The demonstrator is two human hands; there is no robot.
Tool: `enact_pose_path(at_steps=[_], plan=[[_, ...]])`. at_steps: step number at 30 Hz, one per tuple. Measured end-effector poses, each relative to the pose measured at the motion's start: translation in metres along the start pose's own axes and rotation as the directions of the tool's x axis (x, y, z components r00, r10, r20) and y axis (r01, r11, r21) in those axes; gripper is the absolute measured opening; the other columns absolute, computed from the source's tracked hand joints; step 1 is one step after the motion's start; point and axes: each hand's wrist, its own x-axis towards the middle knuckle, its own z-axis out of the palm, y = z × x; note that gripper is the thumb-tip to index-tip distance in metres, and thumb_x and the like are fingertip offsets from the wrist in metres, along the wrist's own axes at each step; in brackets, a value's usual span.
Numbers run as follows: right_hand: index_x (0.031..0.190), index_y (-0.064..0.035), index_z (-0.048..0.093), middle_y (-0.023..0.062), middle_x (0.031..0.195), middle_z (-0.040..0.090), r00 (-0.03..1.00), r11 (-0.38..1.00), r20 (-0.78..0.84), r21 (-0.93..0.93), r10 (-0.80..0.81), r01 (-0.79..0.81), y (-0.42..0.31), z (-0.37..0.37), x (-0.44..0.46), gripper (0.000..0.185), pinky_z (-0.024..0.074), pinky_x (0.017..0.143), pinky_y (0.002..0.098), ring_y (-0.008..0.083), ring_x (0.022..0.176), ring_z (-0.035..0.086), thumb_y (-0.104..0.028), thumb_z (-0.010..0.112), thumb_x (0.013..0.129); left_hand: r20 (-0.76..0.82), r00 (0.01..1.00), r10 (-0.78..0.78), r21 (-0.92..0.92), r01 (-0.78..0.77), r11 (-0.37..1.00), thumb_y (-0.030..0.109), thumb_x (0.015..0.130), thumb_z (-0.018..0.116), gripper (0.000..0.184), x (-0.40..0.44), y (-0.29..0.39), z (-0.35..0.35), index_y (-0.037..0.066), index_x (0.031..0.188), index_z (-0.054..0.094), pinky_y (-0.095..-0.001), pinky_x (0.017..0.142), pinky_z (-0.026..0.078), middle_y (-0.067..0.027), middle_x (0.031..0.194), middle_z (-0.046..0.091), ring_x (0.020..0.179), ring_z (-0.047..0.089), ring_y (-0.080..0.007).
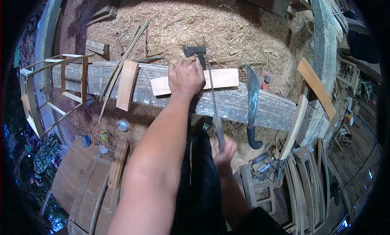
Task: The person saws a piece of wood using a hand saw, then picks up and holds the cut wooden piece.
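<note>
Left hand (186,78): clamped over the pale board (224,77).
Right hand (226,152): apart, gripping a long-bladed tool (217,117).
Pale board: on the thick plank (271,106), tool crossing it.
Machete (252,97): beside the board's right end.

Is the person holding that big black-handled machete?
No, the machete lies across the weathered wooden beam, while the right hand grips a long, thin-bladed tool and the left hand rests on a pale board.
</note>
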Motion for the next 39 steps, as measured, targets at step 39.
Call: enact_pose_path(at_steps=[39], plan=[[0.081,-0.0033,0.056,0.0024,0.069,0.055,0.947,0.976,0.237,-0.065,0.216,-0.206,-0.011,-0.007,0.010,0.058,0.0358,0.054,0.0272,0.0117,0.062,0.051,-0.049,0.033,0.109,-0.135,0.989,0.065,-0.043,-0.072,0.997,0.023,0.094,0.058,0.031,0.001,-0.003,0.005,0.005,0.074,0.073,-0.0440,0.079,0.050,-0.0117,0.078,0.072,0.082,0.067,-0.0311]])
